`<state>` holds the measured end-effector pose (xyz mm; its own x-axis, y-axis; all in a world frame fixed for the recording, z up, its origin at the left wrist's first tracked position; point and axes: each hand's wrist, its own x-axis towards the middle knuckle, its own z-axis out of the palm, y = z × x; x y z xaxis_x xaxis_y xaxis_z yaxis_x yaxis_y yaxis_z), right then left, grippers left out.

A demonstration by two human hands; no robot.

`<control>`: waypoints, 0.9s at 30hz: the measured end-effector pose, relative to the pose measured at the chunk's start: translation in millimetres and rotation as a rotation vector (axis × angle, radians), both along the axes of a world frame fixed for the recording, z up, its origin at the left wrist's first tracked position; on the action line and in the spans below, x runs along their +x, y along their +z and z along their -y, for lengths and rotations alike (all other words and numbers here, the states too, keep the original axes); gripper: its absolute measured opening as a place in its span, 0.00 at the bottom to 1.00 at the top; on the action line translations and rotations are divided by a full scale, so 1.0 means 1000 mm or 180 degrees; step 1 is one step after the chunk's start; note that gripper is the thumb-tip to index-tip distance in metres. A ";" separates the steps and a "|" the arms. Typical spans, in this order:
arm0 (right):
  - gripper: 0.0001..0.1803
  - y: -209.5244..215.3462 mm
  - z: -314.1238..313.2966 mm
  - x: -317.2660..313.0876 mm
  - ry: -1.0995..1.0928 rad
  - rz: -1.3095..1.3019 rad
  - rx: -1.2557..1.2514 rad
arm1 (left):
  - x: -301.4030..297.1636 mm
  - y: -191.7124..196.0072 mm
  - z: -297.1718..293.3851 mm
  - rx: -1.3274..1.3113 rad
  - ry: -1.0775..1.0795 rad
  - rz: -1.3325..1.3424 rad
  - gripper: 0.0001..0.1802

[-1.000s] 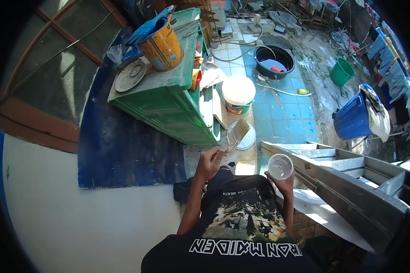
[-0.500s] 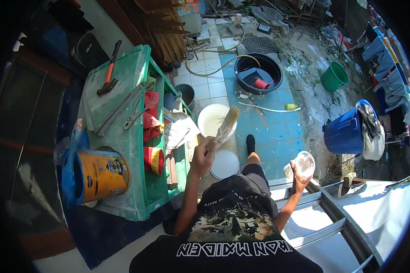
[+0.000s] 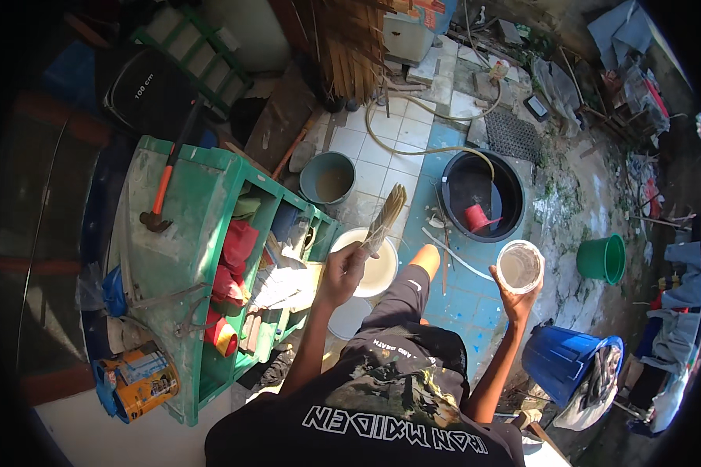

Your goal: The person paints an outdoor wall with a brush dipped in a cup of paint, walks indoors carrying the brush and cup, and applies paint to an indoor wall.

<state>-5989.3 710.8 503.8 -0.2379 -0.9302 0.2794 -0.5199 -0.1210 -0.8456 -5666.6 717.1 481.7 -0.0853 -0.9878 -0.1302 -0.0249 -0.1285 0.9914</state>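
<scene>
My left hand [image 3: 343,275] is closed around the handle end of a paintbrush [image 3: 385,215] with pale, stiff-looking bristles pointing up and away from me. Below and just right of that hand stands a white bucket [image 3: 380,282] of cream-coloured liquid, partly hidden by the hand and my knee. A white round lid [image 3: 349,318] lies on the floor nearer to me, partly covered by my leg. Out to the right, my right hand [image 3: 519,302] grips a small whitish plastic tub [image 3: 519,266] from below, its open top showing smears inside.
To the left stands a green shelf unit [image 3: 181,226] bearing a hammer [image 3: 162,194], pliers and an orange paint can [image 3: 142,381]. Ahead are a grey bucket [image 3: 327,177] of murky water and a black basin [image 3: 453,216] with a red dipper. A hose, blue bin [image 3: 557,352] and green bucket [image 3: 600,259] lie beyond.
My view has swung and shifted forward; the ladder at lower right has left it. The tub is now raised and tilted differently, and my knee has come up in front of the bucket.
</scene>
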 end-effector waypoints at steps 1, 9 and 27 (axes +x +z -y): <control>0.31 -0.003 0.023 0.005 0.0112 0.0064 -0.0020 | -0.003 0.001 0.017 -0.0049 0.0005 0.0117 0.22; 0.30 -0.017 0.197 0.077 0.1112 0.0990 0.0614 | 0.020 -0.024 0.138 -0.0121 0.1095 -0.0044 0.15; 0.32 -0.045 0.627 0.387 0.3003 0.0685 0.1090 | 0.221 0.013 0.380 0.0247 0.3557 0.1400 0.13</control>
